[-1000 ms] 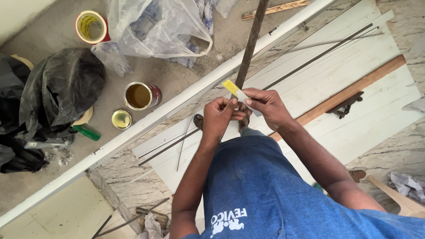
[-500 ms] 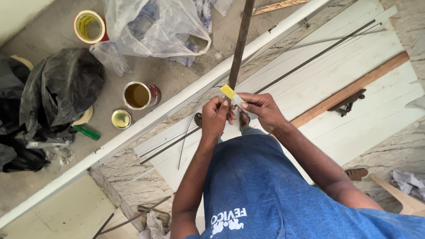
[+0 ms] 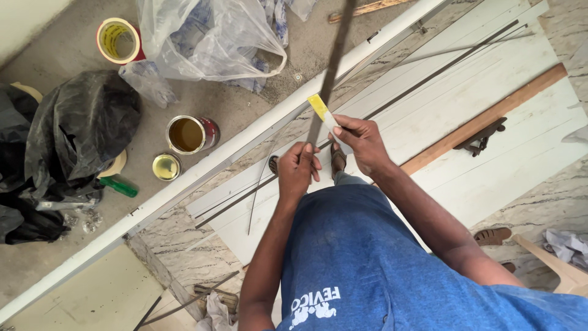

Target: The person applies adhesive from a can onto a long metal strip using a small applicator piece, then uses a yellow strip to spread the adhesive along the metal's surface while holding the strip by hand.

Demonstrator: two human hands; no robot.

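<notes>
partly, strip (image 3: 331,73) exits frame top.

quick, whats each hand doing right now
Left hand: closed around the long dark strip.
Right hand: closed on a small flat tool with a yellow end, held against the strip.

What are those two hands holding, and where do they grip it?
Left hand grips the long dark strip near its lower end; right hand pinches the yellow-tipped scraper by its pale lower part.
</notes>
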